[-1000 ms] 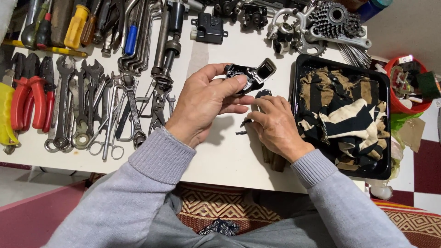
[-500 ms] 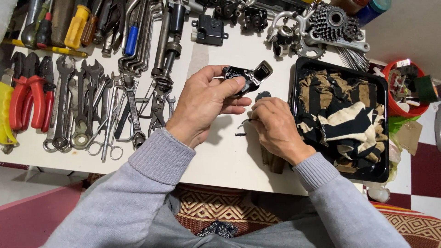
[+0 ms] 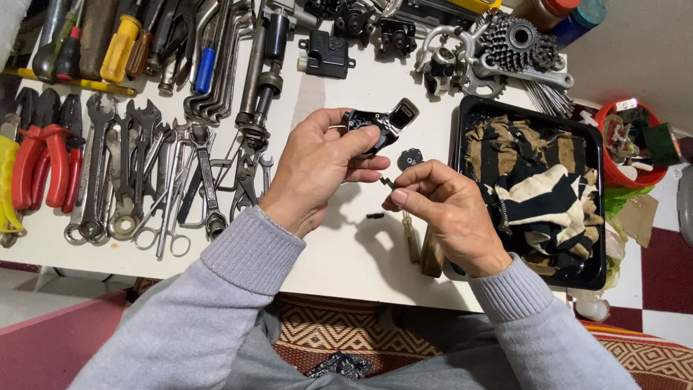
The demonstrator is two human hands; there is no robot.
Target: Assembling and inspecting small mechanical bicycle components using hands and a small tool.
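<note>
Left hand (image 3: 317, 170) grips the black shifter body (image 3: 375, 126) above the white surface (image 3: 346, 253) while right hand (image 3: 444, 209) fingers pinch a tiny black part (image 3: 385, 182) at its 6 o'clock, looks like mid-reassembly, needing careful alignment.

white surface (image 3: 339, 260) | wrenches (image 3: 108, 173), red pliers (image 3: 43, 162) left | black tray (image 3: 592, 271) right | gear cluster (image 3: 516, 43) far edge

Wrenches (image 3: 137, 166) left, striped rag (image 3: 538, 180) in black tray (image 3: 595, 271).

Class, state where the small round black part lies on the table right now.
In the head view, the small round black part lies on the white table, just above the right hand and left of the black tray.
</note>
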